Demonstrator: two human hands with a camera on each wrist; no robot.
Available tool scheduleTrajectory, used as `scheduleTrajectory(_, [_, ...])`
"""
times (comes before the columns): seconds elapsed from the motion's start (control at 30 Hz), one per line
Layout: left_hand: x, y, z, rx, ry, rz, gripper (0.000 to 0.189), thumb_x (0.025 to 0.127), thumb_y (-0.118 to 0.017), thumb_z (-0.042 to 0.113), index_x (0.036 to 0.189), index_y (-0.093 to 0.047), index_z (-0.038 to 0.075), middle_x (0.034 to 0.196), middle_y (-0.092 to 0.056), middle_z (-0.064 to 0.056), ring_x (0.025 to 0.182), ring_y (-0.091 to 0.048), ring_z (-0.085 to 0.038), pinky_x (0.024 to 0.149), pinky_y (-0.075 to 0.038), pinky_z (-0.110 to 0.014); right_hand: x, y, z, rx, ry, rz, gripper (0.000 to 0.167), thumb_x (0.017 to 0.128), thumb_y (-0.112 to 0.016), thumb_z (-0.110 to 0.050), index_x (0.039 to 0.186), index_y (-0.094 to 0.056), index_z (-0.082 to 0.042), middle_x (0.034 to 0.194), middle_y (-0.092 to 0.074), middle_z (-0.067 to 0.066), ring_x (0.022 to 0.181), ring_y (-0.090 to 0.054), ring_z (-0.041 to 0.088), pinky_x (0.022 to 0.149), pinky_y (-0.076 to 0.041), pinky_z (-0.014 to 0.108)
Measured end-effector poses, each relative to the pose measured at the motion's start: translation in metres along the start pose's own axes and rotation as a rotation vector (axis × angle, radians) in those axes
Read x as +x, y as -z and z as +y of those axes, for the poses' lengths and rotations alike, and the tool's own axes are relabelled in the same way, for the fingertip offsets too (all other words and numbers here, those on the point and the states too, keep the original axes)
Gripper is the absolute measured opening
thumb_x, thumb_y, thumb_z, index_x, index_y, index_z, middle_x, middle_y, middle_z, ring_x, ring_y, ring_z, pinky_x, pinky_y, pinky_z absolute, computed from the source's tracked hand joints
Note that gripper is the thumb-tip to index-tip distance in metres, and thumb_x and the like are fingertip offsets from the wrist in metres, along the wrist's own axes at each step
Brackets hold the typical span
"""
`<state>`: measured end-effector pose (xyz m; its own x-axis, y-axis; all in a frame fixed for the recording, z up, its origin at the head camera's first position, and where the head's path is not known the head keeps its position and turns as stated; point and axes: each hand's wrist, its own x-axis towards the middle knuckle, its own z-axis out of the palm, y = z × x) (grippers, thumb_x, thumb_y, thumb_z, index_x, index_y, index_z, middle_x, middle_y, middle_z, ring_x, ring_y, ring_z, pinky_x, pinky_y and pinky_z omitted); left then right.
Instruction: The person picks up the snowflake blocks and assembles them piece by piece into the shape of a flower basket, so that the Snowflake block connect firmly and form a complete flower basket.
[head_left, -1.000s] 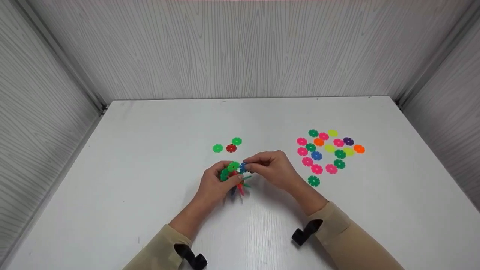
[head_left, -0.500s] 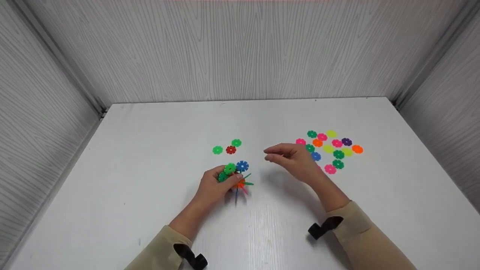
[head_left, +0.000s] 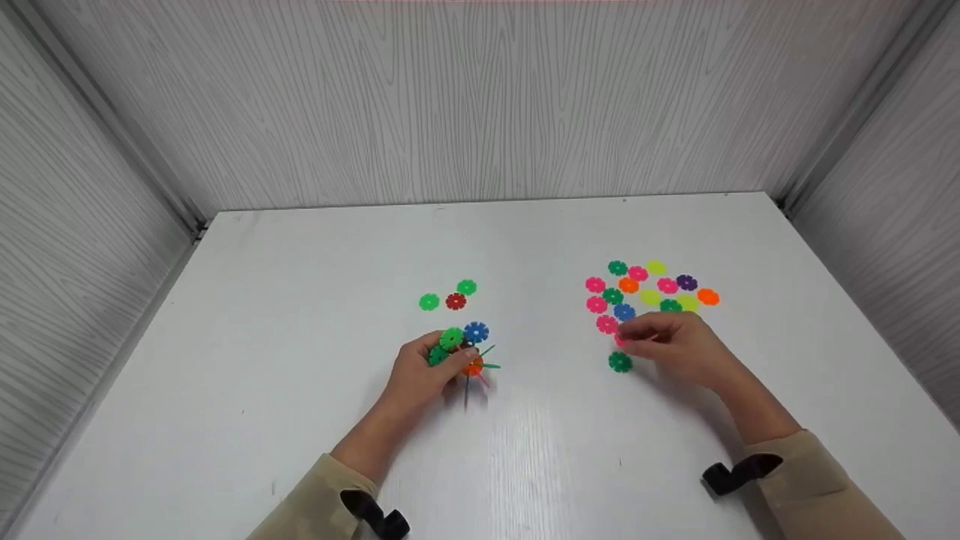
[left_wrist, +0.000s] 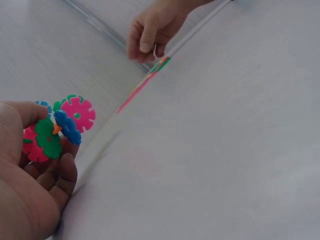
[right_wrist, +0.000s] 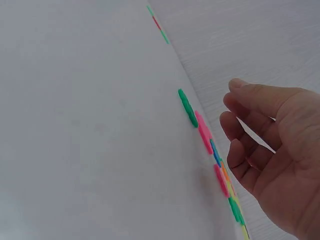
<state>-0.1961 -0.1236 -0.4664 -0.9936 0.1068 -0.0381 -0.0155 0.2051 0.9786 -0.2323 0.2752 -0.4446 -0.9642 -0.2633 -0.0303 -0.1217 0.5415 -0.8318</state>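
Disc cluster [head_left: 475, 366], one, is clamped in left hand [head_left: 421, 373] near three discs [head_left: 455, 301], right hand's grip [head_left: 679, 347] apart.

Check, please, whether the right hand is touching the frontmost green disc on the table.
Apart. The right wrist view shows it: a clear gap lies between the right hand and the green disc.

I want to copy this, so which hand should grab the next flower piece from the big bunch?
Probably the right hand: it's over the loose pieces and looks to hold nothing, while the left hand is busy holding the joined pieces.
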Motion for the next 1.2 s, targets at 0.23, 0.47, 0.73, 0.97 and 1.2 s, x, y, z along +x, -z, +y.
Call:
scheduleTrajectory(0.23, [-0.003,0.002,-0.002,-0.044,0.007,-0.010,0.034,0.098,-0.079,0.032,0.124,-0.075,0.011,0.104,-0.074,-0.005,0.091,-0.060,-0.024,0.073,-0.056,-0.027,-0.007,-0.002,0.005,-0.082,-0.018,-0.077,0.037,0.091,-0.087,-0.024,0.126,-0.079,-0.019,0.113,-0.074,0.003,0.105,-0.065,0.028,0.081,-0.060,0.025])
scheduleTrajectory(0.47, [-0.005,0.002,0.000,-0.070,-0.006,-0.021,0.037,0.098,-0.079,0.031,0.126,-0.074,0.007,0.105,-0.074,-0.004,0.093,-0.061,-0.023,0.076,-0.057,-0.028,-0.007,-0.005,0.003,-0.141,0.012,-0.114,0.038,0.086,-0.090,-0.024,0.123,-0.078,-0.024,0.114,-0.071,0.001,0.108,-0.063,0.027,0.083,-0.060,0.027])
scheduleTrajectory(0.73, [-0.003,0.002,0.001,-0.053,-0.017,-0.042,0.041,0.098,-0.079,0.032,0.129,-0.071,0.007,0.114,-0.071,-0.005,0.109,-0.061,-0.024,0.093,-0.058,-0.032,-0.006,-0.007,0.000,-0.128,0.040,-0.103,0.034,0.084,-0.092,-0.024,0.115,-0.079,-0.024,0.111,-0.070,0.000,0.105,-0.064,0.027,0.082,-0.060,0.027])
scheduleTrajectory(0.97, [-0.002,0.000,0.001,-0.025,0.031,-0.044,0.051,0.098,-0.078,0.036,0.141,-0.066,0.011,0.125,-0.068,-0.004,0.126,-0.057,-0.024,0.111,-0.050,-0.042,-0.002,-0.016,-0.012,-0.082,0.073,-0.054,0.014,0.092,-0.086,-0.023,0.104,-0.079,-0.022,0.099,-0.069,0.002,0.094,-0.062,0.027,0.075,-0.057,0.024])
scheduleTrajectory(1.2, [0.001,-0.001,-0.001,-0.028,0.002,-0.065,0.038,0.099,-0.077,0.031,0.127,-0.072,0.006,0.109,-0.072,-0.004,0.110,-0.059,-0.023,0.097,-0.054,-0.033,0.018,-0.044,-0.042,0.098,0.180,-0.075,0.011,0.095,-0.082,-0.017,0.105,-0.080,-0.012,0.100,-0.074,0.003,0.096,-0.067,0.029,0.078,-0.058,0.025])
